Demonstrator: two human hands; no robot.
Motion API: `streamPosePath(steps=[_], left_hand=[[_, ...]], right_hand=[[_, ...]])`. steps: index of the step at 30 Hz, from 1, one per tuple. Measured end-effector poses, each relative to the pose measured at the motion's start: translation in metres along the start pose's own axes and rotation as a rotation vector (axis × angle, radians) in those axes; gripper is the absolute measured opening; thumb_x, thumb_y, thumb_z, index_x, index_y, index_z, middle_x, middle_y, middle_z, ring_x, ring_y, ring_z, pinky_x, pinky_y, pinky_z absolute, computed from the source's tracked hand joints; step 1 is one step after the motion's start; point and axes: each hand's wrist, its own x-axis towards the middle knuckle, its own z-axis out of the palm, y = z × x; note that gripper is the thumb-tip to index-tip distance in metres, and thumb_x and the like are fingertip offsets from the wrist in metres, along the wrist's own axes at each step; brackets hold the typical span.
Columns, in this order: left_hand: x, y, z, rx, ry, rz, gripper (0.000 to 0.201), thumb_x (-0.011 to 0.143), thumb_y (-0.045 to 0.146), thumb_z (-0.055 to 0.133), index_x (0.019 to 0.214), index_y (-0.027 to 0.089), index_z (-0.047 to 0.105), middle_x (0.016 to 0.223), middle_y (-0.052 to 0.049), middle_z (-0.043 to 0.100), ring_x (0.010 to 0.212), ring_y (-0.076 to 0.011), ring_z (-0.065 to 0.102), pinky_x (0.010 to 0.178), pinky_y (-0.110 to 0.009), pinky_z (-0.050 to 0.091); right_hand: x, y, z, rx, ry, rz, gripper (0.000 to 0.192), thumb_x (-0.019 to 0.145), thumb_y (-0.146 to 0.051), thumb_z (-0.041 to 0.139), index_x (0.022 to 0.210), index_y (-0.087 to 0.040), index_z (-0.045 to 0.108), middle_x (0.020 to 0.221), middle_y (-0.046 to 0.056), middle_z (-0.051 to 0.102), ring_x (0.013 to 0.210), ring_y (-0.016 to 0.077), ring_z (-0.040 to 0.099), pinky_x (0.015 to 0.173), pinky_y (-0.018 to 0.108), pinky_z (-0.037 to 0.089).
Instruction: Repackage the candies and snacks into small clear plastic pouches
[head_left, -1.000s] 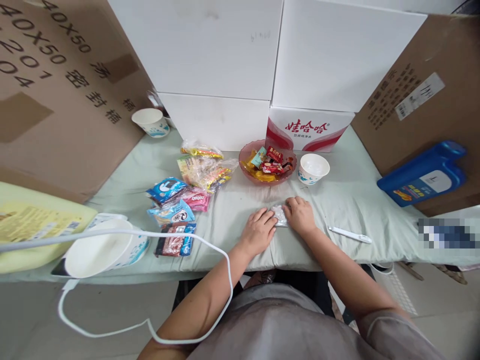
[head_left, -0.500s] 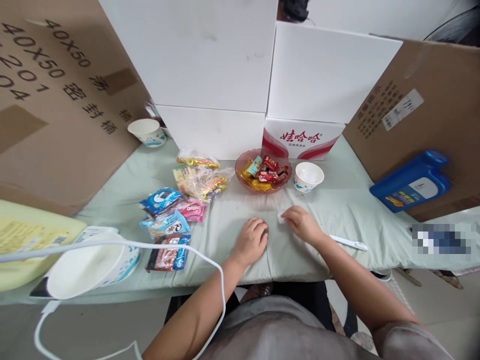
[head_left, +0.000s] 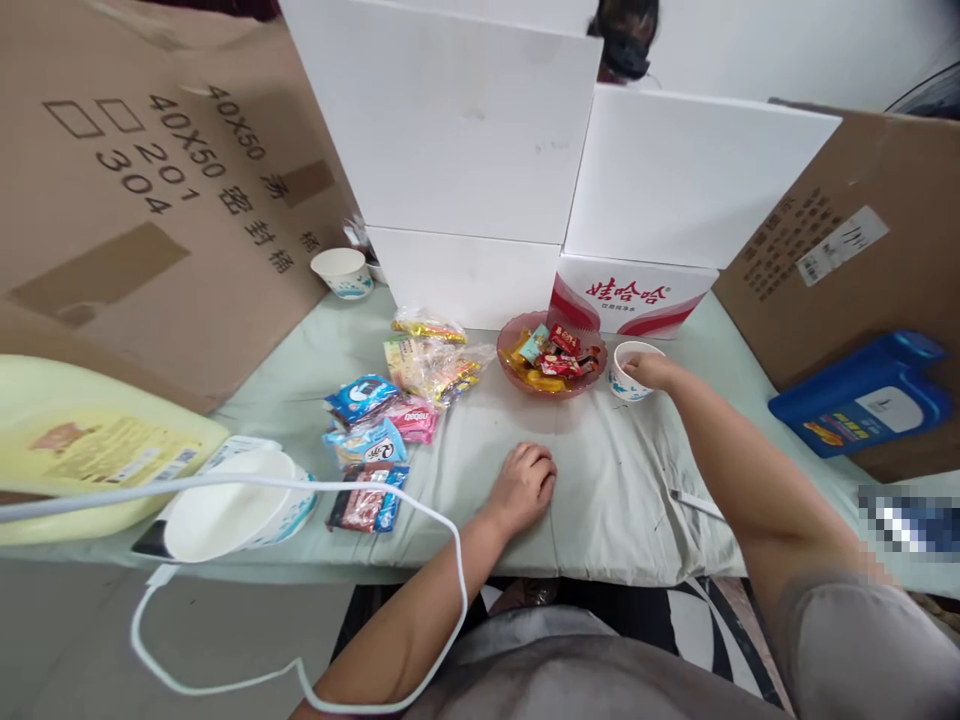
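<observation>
My right hand (head_left: 651, 371) reaches over the rim of a small white paper cup (head_left: 628, 386) with a blue pattern. Its fingertips are inside the cup, so whether they hold anything is hidden. Palm down on the pale green cloth (head_left: 577, 500), my left hand (head_left: 524, 484) rests with fingers loosely bent and nothing visible in it. A pink glass bowl (head_left: 551, 393) of wrapped sweets (head_left: 562, 340) stands just left of the cup. Left of the bowl lie clear-bagged snacks (head_left: 431, 365), with blue, pink and brown snack packets (head_left: 367, 452) nearer me.
White boxes (head_left: 472, 130) rise behind the bowl, between brown cartons (head_left: 97, 230). On the left are a yellow bottle (head_left: 90, 450), a large paper cup (head_left: 232, 505), a white cable (head_left: 315, 487) and another cup (head_left: 343, 274). A blue bottle (head_left: 862, 395) and white stick (head_left: 697, 503) are right.
My right hand has moved forward and right from the cloth to the small cup, and the whitish piece at its fingertips is out of sight. My left hand stays on the cloth. The view has shifted.
</observation>
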Motion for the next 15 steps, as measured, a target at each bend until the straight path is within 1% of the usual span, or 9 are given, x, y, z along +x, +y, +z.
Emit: streamPosePath(steps=[2, 3, 5, 7, 8, 10, 12, 14, 15], left_hand=[[0.0, 0.0, 0.001, -0.007, 0.011, -0.009, 0.011, 0.084, 0.011, 0.057, 0.086, 0.018, 0.065, 0.098, -0.008, 0.063, 0.1, -0.023, 0.053, 0.09, -0.041, 0.048], [0.0, 0.001, 0.001, -0.008, 0.012, -0.016, 0.011, 0.084, 0.01, 0.057, 0.086, 0.018, 0.065, 0.098, -0.008, 0.063, 0.101, -0.023, 0.053, 0.091, -0.041, 0.048], [0.0, 0.002, 0.001, -0.009, 0.003, -0.03, 0.011, 0.083, 0.01, 0.057, 0.085, 0.018, 0.066, 0.098, -0.008, 0.063, 0.101, -0.0231, 0.053, 0.09, -0.041, 0.048], [0.001, 0.003, 0.0, -0.013, -0.011, -0.044, 0.011, 0.083, 0.01, 0.058, 0.085, 0.018, 0.066, 0.099, -0.007, 0.063, 0.101, -0.0233, 0.053, 0.09, -0.042, 0.048], [0.001, 0.004, 0.0, -0.017, -0.015, -0.051, 0.012, 0.082, 0.01, 0.058, 0.085, 0.018, 0.066, 0.099, -0.007, 0.063, 0.101, -0.0234, 0.053, 0.09, -0.042, 0.048], [0.001, 0.004, 0.0, -0.025, -0.01, -0.061, 0.012, 0.082, 0.01, 0.058, 0.086, 0.018, 0.066, 0.1, -0.007, 0.063, 0.103, -0.0236, 0.053, 0.091, -0.042, 0.047], [0.001, 0.002, 0.001, -0.031, 0.0, -0.065, 0.012, 0.082, 0.01, 0.058, 0.086, 0.018, 0.066, 0.102, -0.008, 0.064, 0.104, -0.024, 0.053, 0.092, -0.043, 0.047], [0.0, 0.001, 0.003, -0.033, 0.006, -0.062, 0.012, 0.081, 0.01, 0.058, 0.086, 0.019, 0.066, 0.102, -0.008, 0.064, 0.104, -0.0243, 0.054, 0.092, -0.043, 0.048], [0.0, 0.0, 0.004, -0.033, 0.009, -0.058, 0.012, 0.08, 0.01, 0.058, 0.085, 0.019, 0.065, 0.102, -0.008, 0.064, 0.104, -0.0243, 0.054, 0.092, -0.043, 0.048]], right_hand=[[-0.002, -0.004, -0.006, -0.01, 0.033, 0.045, 0.032, 0.09, -0.036, 0.051, 0.099, -0.016, 0.074, 0.094, 0.013, 0.071, 0.088, 0.0264, 0.063, 0.078, 0.036, 0.046], [-0.006, -0.009, -0.01, -0.013, 0.092, 0.069, 0.035, 0.091, -0.035, 0.048, 0.106, -0.014, 0.072, 0.102, 0.016, 0.069, 0.095, 0.0285, 0.062, 0.081, 0.038, 0.045], [-0.015, -0.025, -0.017, 0.01, 0.304, 0.049, 0.039, 0.093, -0.032, 0.042, 0.116, -0.011, 0.067, 0.113, 0.019, 0.064, 0.108, 0.0313, 0.055, 0.089, 0.042, 0.042], [-0.026, -0.052, -0.022, 0.079, 0.541, -0.105, 0.037, 0.092, -0.031, 0.044, 0.115, -0.012, 0.066, 0.115, 0.018, 0.062, 0.112, 0.0304, 0.051, 0.095, 0.042, 0.039], [-0.031, -0.069, -0.023, 0.118, 0.612, -0.226, 0.034, 0.09, -0.031, 0.048, 0.112, -0.013, 0.068, 0.113, 0.016, 0.062, 0.11, 0.0295, 0.05, 0.096, 0.041, 0.038], [-0.038, -0.107, -0.023, 0.167, 0.638, -0.453, 0.033, 0.087, -0.031, 0.053, 0.111, -0.015, 0.068, 0.117, 0.015, 0.062, 0.111, 0.0286, 0.049, 0.098, 0.041, 0.038], [-0.04, -0.145, -0.02, 0.176, 0.62, -0.602, 0.035, 0.087, -0.03, 0.053, 0.116, -0.015, 0.066, 0.124, 0.014, 0.06, 0.117, 0.0288, 0.046, 0.1, 0.041, 0.036], [-0.036, -0.179, -0.015, 0.146, 0.568, -0.676, 0.039, 0.087, -0.026, 0.051, 0.123, -0.014, 0.061, 0.132, 0.014, 0.057, 0.126, 0.0291, 0.041, 0.106, 0.042, 0.031], [-0.031, -0.194, -0.013, 0.115, 0.529, -0.682, 0.044, 0.087, -0.024, 0.051, 0.128, -0.013, 0.057, 0.136, 0.014, 0.055, 0.131, 0.0294, 0.038, 0.109, 0.042, 0.028]])
